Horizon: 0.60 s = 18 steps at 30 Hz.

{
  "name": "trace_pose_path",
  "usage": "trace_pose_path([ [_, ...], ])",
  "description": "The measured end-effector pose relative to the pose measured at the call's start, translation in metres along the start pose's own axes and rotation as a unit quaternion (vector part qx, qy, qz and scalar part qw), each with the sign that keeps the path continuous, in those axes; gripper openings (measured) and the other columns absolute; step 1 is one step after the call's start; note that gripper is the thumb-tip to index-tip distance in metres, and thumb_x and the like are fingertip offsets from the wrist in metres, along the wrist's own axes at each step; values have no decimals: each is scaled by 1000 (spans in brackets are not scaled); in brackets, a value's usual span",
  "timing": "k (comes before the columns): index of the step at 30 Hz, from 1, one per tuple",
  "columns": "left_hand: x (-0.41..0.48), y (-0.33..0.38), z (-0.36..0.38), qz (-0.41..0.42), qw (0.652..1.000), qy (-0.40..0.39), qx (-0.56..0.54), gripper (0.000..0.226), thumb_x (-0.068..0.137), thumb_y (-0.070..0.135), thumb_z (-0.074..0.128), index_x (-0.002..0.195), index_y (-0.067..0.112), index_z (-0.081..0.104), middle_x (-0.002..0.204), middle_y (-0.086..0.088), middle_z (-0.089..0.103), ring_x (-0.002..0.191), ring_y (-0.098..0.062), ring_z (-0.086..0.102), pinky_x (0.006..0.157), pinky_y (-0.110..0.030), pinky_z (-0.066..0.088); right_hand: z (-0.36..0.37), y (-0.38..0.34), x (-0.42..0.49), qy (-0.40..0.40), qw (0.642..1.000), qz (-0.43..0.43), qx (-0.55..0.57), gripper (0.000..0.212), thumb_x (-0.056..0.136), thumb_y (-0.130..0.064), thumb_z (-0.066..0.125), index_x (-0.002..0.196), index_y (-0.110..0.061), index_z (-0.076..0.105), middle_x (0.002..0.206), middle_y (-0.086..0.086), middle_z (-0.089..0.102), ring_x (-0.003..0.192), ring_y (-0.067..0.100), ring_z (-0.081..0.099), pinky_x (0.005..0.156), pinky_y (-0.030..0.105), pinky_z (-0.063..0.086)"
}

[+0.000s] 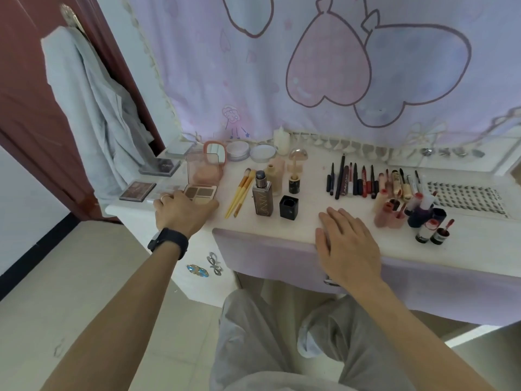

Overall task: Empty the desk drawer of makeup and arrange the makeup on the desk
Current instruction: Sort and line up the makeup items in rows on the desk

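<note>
Start at the left of the frame: your left hand lies flat and spread over the near corner of the contour palette, fingers reaching left toward the clear-cased palette beside it. It holds nothing that you can see; whether a fingertip is pinching an edge underneath, the view does not tell. The brown palette sits just left of that, near the desk corner. The contour palette's long side runs roughly left to right, tilted slightly against the desk's front edge, so any squaring-up falls to this hand, which is already touching it.

Moving to centre, the yellow-handled brushes lie diagonally, bristles toward the upper right, and the foundation bottle stands upright just beyond them.

Right of centre, your right hand rests palm down, open and empty, on the desk's front edge directly above the lilac drawer front, which looks closed. The pencils and the lip tints stand further right, well apart from the left hand.

By the look of it the drawer is emptied and only tidying remains.
</note>
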<state>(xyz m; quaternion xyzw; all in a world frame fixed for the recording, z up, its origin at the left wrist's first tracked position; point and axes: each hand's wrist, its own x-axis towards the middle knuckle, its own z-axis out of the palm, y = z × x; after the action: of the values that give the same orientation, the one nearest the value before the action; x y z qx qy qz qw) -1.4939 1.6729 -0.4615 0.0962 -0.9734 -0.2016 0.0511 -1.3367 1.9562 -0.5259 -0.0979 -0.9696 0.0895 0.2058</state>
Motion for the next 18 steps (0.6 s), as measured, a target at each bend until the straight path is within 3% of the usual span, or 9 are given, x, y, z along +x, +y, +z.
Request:
trace_pose_path([
  [9, 7, -8, 12, 10, 1000, -9, 0, 77, 74, 61, 62, 129, 8, 55, 133, -21, 51, 128, -37, 36, 103, -44, 34, -1, -2, 1, -4, 1000, 4, 4, 53, 101, -38, 36, 138, -11, 62, 146, 9, 58, 139, 27, 50, 116, 48, 38],
  [15, 12, -16, 14, 9, 998, -20, -61, 94, 76, 62, 68, 149, 12, 37, 142, -19, 47, 134, -38, 34, 107, -46, 32, -2, -2, 1, -12, 1000, 7, 2, 52, 101, -38, 37, 140, -11, 59, 148, 9, 55, 141, 27, 47, 118, 47, 35],
  [18, 12, -18, 16, 12, 997, -16, -71, 94, 77, 62, 67, 150, 12, 36, 142, -17, 50, 133, -38, 35, 106, -47, 34, -1, -2, 1, -11, 1000, 8, 4, 53, 101, -38, 36, 141, -12, 59, 149, 9, 55, 141, 27, 47, 119, 47, 34],
])
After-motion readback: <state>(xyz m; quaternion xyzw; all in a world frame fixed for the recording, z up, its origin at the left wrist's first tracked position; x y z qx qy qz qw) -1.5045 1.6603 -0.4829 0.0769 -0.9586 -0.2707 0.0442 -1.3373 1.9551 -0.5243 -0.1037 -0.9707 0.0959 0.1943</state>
